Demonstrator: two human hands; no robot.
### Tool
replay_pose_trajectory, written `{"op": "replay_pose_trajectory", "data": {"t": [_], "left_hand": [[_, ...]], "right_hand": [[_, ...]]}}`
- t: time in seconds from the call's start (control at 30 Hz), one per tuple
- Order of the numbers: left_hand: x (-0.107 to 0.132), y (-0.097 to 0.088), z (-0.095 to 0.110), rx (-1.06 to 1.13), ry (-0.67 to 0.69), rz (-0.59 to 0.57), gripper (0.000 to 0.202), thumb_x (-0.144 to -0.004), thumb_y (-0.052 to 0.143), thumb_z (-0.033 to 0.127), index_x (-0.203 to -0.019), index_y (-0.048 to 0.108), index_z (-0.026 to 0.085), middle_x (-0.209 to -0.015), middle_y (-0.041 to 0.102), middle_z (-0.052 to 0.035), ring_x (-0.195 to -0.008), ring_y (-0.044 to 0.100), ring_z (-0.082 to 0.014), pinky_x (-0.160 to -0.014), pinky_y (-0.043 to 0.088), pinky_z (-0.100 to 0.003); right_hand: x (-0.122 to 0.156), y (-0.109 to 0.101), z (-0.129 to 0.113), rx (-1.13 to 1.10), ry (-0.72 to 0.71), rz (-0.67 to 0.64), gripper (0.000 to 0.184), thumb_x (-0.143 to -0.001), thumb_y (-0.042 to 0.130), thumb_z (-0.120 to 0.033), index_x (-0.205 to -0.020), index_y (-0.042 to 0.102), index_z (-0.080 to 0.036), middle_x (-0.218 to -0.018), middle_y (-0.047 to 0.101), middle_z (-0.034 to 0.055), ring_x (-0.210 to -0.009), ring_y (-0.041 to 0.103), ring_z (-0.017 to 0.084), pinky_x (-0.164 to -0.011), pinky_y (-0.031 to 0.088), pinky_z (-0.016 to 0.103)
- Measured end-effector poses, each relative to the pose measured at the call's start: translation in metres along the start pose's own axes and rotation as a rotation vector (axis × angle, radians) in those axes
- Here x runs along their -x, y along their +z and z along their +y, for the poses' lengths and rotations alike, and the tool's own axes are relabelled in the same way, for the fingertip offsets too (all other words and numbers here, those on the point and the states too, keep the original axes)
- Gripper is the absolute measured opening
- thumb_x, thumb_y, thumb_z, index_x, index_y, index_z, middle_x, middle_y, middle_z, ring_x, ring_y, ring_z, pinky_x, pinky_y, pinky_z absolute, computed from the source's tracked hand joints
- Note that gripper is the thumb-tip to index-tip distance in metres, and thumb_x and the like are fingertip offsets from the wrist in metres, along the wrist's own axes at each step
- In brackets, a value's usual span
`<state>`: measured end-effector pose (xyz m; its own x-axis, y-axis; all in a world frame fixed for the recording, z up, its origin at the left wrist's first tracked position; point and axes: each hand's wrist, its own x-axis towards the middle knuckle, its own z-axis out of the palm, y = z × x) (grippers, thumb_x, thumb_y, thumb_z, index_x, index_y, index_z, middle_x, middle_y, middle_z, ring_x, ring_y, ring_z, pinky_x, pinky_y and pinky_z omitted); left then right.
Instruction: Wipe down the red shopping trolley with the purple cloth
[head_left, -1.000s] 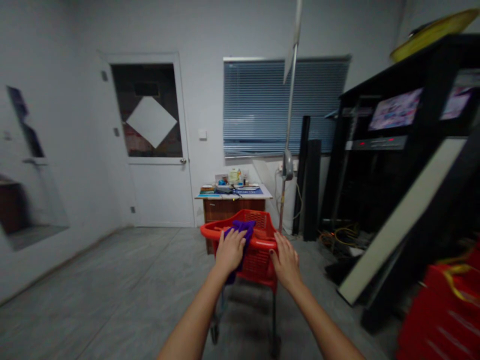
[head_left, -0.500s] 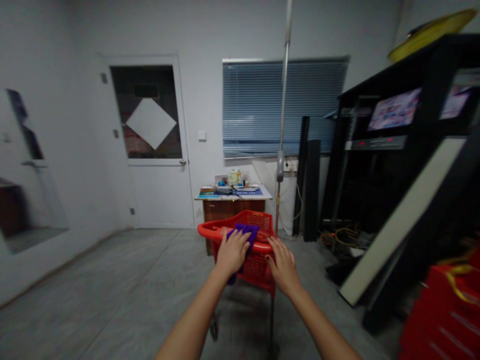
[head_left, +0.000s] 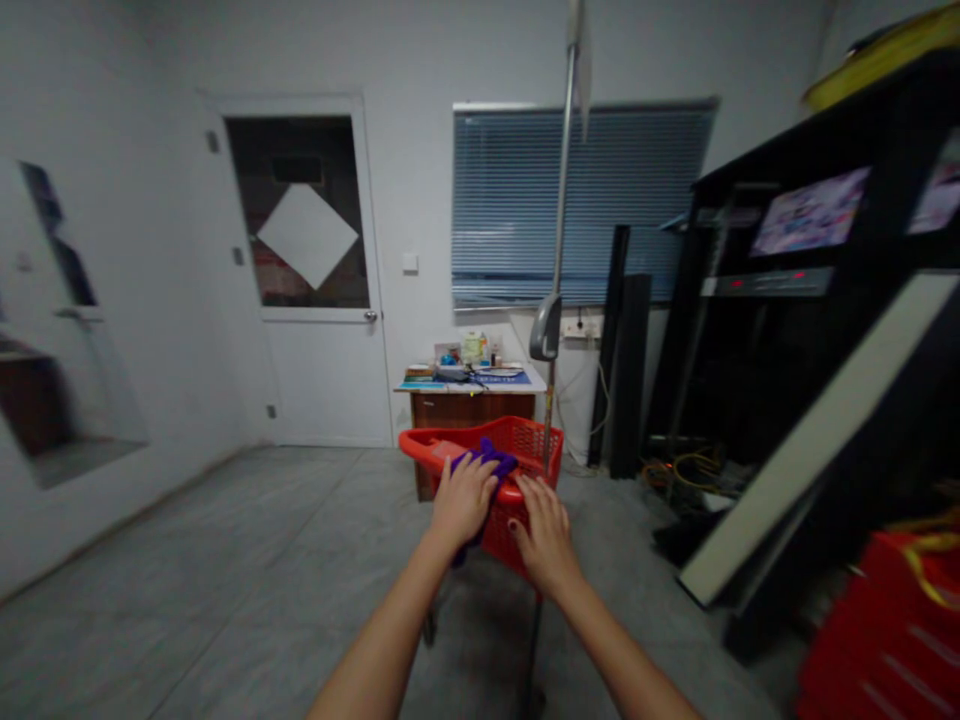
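A red plastic shopping cart point(head_left: 508, 540) stands in front of me, its basket at hand height. A purple cloth point(head_left: 491, 455) is draped over the near rim and hangs down outside. My left hand point(head_left: 463, 498) presses the cloth against the rim, fingers curled over it. To its right, my right hand point(head_left: 546, 528) grips the cart's rim, with the fingers over the top and the thumb below. A tall metal pole point(head_left: 559, 220) with a grey fitting rises at the cart's right side. The palms and part of the rim are hidden.
Beyond the cart, a small wooden desk point(head_left: 472, 405) holds papers and bottles. A white door point(head_left: 322, 380) is at left. At right are a black rack point(head_left: 814, 125) with screens, a leaning white panel point(head_left: 825, 440), cables point(head_left: 694, 468) and red drawers point(head_left: 862, 630).
The cart has turned slightly and its pole has shifted left against the window. My right hand has moved left, closer to my left hand. Both hands keep contact with the cloth and rim.
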<state>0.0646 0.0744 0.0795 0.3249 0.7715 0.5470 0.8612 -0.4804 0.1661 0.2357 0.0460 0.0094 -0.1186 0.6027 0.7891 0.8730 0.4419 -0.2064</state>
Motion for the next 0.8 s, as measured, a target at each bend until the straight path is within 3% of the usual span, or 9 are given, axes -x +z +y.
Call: {"op": "replay_pose_trajectory", "data": {"t": [0.2, 0.3, 0.47, 0.53, 0.7, 0.8], "left_hand": [[-0.002, -0.009, -0.044, -0.047, -0.245, 0.072, 0.045, -0.102, 0.029, 0.033, -0.139, 0.051, 0.022, -0.144, 0.054, -0.0088, -0.138, 0.042, -0.0276, -0.117, 0.025, -0.058], [0.01, -0.004, -0.031, -0.065, -0.23, 0.106, 0.044, -0.101, 0.03, 0.032, -0.138, 0.052, 0.022, -0.145, 0.053, -0.0094, -0.139, 0.04, -0.028, -0.116, 0.027, -0.056], [0.031, 0.003, 0.005, -0.017, -0.011, 0.086, 0.042, -0.101, 0.034, 0.035, -0.14, 0.05, 0.03, -0.147, 0.051, -0.0027, -0.142, 0.035, -0.0239, -0.119, 0.024, -0.053], [0.03, 0.001, 0.001, -0.014, -0.015, 0.086, 0.042, -0.101, 0.034, 0.034, -0.141, 0.048, 0.03, -0.146, 0.052, -0.0023, -0.142, 0.036, -0.0235, -0.12, 0.023, -0.054], [0.018, -0.002, -0.03, -0.036, -0.225, 0.13, 0.045, -0.101, 0.029, 0.03, -0.141, 0.049, 0.023, -0.147, 0.051, -0.0079, -0.143, 0.034, -0.0268, -0.118, 0.025, -0.056], [0.025, 0.006, -0.018, -0.038, -0.223, 0.145, 0.045, -0.101, 0.03, 0.03, -0.142, 0.048, 0.023, -0.148, 0.049, -0.0077, -0.143, 0.033, -0.0277, -0.117, 0.026, -0.056]], "right_hand": [[0.007, -0.009, -0.01, 0.009, -0.053, -0.021, 0.072, -0.098, 0.026, -0.062, -0.157, 0.009, -0.024, -0.153, 0.04, 0.0107, -0.14, 0.035, 0.028, -0.108, 0.036, 0.049], [0.008, -0.005, -0.017, -0.035, -0.04, -0.005, 0.075, -0.097, 0.025, -0.064, -0.157, 0.007, -0.023, -0.155, 0.035, 0.0111, -0.143, 0.032, 0.028, -0.109, 0.035, 0.049], [0.01, -0.003, -0.016, -0.095, -0.027, -0.009, 0.074, -0.096, 0.02, -0.066, -0.157, 0.006, -0.025, -0.157, 0.031, 0.0101, -0.145, 0.028, 0.029, -0.11, 0.034, 0.049], [0.013, -0.004, -0.012, -0.095, -0.011, -0.01, 0.074, -0.096, 0.018, -0.066, -0.157, 0.004, -0.025, -0.159, 0.028, 0.011, -0.145, 0.028, 0.029, -0.11, 0.034, 0.05], [0.019, -0.005, -0.007, -0.114, 0.015, -0.019, 0.074, -0.097, 0.018, -0.063, -0.157, 0.001, -0.024, -0.16, 0.022, 0.0127, -0.146, 0.026, 0.028, -0.11, 0.034, 0.051], [0.019, 0.001, -0.008, -0.141, 0.037, -0.005, 0.075, -0.097, 0.017, -0.065, -0.157, 0.001, -0.023, -0.161, 0.021, 0.0134, -0.146, 0.024, 0.029, -0.11, 0.034, 0.051]]}}
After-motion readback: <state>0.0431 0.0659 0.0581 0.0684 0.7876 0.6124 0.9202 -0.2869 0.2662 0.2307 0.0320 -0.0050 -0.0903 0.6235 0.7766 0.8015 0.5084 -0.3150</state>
